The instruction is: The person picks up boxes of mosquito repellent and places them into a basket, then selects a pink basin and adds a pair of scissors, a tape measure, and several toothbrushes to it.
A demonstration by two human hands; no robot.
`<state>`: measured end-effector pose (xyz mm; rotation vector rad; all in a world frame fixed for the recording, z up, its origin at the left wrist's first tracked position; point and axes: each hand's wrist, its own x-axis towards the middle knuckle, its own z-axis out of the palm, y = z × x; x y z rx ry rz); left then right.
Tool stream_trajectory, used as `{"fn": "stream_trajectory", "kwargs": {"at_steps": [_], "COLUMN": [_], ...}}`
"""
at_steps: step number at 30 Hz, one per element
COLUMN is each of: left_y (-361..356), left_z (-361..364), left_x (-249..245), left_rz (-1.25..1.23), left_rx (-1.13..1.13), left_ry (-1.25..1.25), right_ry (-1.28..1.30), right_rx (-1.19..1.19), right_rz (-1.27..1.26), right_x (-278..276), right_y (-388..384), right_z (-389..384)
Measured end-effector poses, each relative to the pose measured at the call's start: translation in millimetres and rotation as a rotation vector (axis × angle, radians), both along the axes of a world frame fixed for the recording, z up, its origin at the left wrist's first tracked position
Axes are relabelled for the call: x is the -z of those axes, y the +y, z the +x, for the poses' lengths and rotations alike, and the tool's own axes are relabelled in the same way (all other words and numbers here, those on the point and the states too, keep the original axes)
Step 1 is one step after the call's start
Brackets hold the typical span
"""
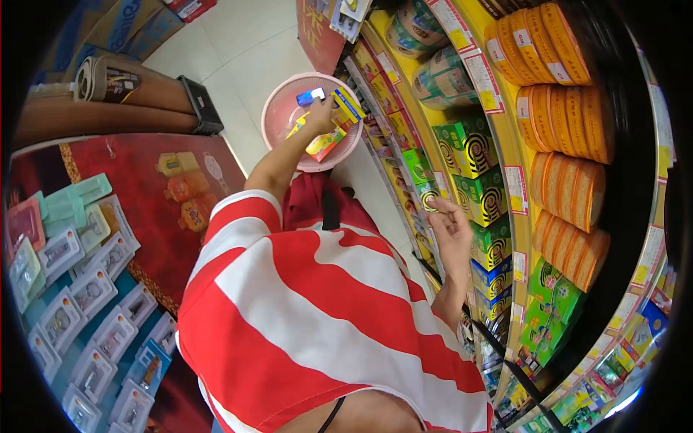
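Counting one pink basket (278, 108) with four small packs inside, as far as I can tell. Left hand (321, 115) grips one yellow box (349, 105) there. Right hand (449, 234) is empty, fingers loosely curled, near the green boxes (469, 148).

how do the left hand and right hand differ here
The left hand is stretched out into the pink basket, on its boxes; the right hand is drawn near the shelf, empty, fingers loosely curled. Both are bare.
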<state>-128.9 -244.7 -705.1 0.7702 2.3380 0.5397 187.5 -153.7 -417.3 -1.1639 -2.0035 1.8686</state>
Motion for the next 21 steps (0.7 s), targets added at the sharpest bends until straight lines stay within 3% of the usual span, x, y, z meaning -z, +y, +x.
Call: {"fn": "stream_trajectory", "kwargs": {"at_steps": [1, 4, 7, 8, 10, 12, 13, 14, 15, 18, 21], "left_y": [17.4, 46.0, 55.6, 54.1, 44.2, 42.1, 42.7, 40.2, 36.9, 40.4, 30.9], "left_z": [-1.5, 11.8, 11.4, 10.4, 1.0, -1.3, -16.0, -17.6, -8.8, -10.9, -8.9], "left_x": [23.0, -18.4, 25.7, 27.9, 55.7, 43.8, 99.2, 103.9, 67.3, 39.6, 7.0], "left_rz": [0.097, -0.069, -0.040, -0.057, 0.113, 0.195, 0.470, 0.420, 0.181, -0.115, -0.126], "left_rx": [0.061, 0.251, 0.376, 0.417, 0.476, 0.536, 0.605, 0.598, 0.568, 0.587, 0.529], "left_ry": [0.062, 0.235, 0.413, 0.372, 0.434, 0.486, 0.795, 0.698, 0.542, 0.375, 0.354], "right_ry": [0.024, -0.074, -0.069, -0.067, -0.115, -0.133, -0.141, -0.154, -0.135, -0.115, -0.127], "right_rx": [-0.002, 0.031, 0.047, 0.071, 0.041, 0.027, 0.019, 0.010, 0.010, -0.033, -0.104], "right_rz": [-0.029, -0.061, -0.040, -0.034, 0.021, 0.143, 0.130, 0.113, 0.130, 0.170, 0.209], "right_x": [1.5, -1.4, 9.2, 7.4, 8.4, 23.4, 18.5, 14.1, 12.6, 10.0, 7.4], "right_y": [-2.5, -11.1, -15.7, -16.7, -19.3, -20.9, -23.0, -24.5, -23.7, -22.4, -20.0], "right_z": [0.5, 4.3, 21.8, 26.2, 35.9, 49.6, 48.5, 45.7, 44.4, 41.9, 40.5]}}
